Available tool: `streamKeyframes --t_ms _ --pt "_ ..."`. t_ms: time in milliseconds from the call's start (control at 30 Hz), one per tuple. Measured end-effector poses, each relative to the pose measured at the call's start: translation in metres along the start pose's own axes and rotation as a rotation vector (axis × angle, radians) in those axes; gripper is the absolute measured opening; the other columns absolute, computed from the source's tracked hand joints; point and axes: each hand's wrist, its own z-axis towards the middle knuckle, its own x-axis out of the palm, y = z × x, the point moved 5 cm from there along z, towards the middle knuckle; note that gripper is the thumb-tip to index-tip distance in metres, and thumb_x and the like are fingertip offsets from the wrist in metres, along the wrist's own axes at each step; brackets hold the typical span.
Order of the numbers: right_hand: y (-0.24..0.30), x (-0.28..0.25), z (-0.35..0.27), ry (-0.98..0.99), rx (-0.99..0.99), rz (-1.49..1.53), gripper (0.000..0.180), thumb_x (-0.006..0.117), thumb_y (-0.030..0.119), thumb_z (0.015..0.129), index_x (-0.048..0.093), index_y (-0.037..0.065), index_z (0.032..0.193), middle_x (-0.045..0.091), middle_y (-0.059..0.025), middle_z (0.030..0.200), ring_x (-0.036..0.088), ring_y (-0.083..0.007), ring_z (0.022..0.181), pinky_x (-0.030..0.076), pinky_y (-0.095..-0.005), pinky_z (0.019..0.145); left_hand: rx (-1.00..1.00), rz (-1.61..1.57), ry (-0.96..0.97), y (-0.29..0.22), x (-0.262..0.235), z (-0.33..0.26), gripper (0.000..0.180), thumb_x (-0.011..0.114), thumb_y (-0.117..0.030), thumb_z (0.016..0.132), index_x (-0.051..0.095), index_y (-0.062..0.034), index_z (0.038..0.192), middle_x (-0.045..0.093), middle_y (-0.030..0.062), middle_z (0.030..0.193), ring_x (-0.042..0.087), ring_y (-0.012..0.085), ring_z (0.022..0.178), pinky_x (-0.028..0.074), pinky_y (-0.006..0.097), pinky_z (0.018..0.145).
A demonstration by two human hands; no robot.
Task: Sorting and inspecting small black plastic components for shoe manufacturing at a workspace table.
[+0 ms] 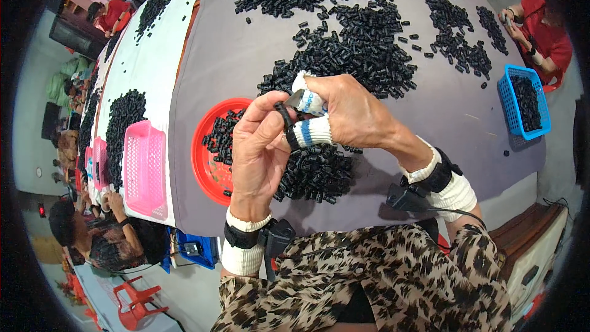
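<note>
My left hand (258, 154) pinches a small black cylindrical part (284, 114) between thumb and fingers. Against that part my right hand (365, 114) holds a small knife (296, 98), its short metal blade showing and its grip wrapped in white material with blue marks. White knitted sleeves with a blue stripe cover some of the right hand's fingers. Below the hands lies a pile of black parts (316, 175) on the grey tablecloth. A round red tray (198, 154) with more black parts sits just left, partly hidden by my left hand.
A large heap of black parts (356, 49) spreads beyond my hands. Left stands a pink basket (144, 169); at right, a blue basket (541, 129) of black parts. Co-workers sit at the far right (547, 43) and left (110, 233). A red stool (136, 301) stands lower left.
</note>
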Motion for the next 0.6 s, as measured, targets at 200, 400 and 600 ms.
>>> streamKeyframes --t_ms 200,400,600 --pt "-0.007 -0.001 -0.002 -0.070 -0.010 0.007 0.034 0.077 0.026 0.065 0.054 0.003 0.075 0.048 0.0007 0.058 0.043 -0.0064 0.053 0.036 -0.0234 0.049 -0.019 0.000 0.001 0.002 0.005 0.001 0.030 0.056 -0.006 0.085 0.051 0.0037 0.112 0.061 0.0124 0.091 0.061 0.0163 0.083 0.051 0.026 0.075" --pt "-0.004 -0.005 -0.005 -0.064 0.002 -0.024 0.037 0.072 0.030 0.067 0.055 -0.002 0.076 0.059 -0.0125 0.065 0.058 -0.0203 0.057 0.045 -0.0311 0.055 -0.006 -0.033 0.027 0.006 0.008 0.000 0.032 0.056 -0.009 0.086 0.050 0.0039 0.115 0.061 0.0129 0.094 0.061 0.0205 0.088 0.050 0.031 0.081" --pt "-0.005 -0.005 -0.005 -0.088 -0.020 -0.050 0.039 0.071 0.031 0.067 0.054 -0.003 0.076 0.058 -0.0136 0.064 0.058 -0.0223 0.056 0.045 -0.0323 0.054 0.007 0.010 0.029 0.008 0.001 0.001 0.035 0.057 -0.009 0.085 0.049 0.0035 0.117 0.060 0.0123 0.099 0.060 0.0188 0.089 0.049 0.031 0.082"
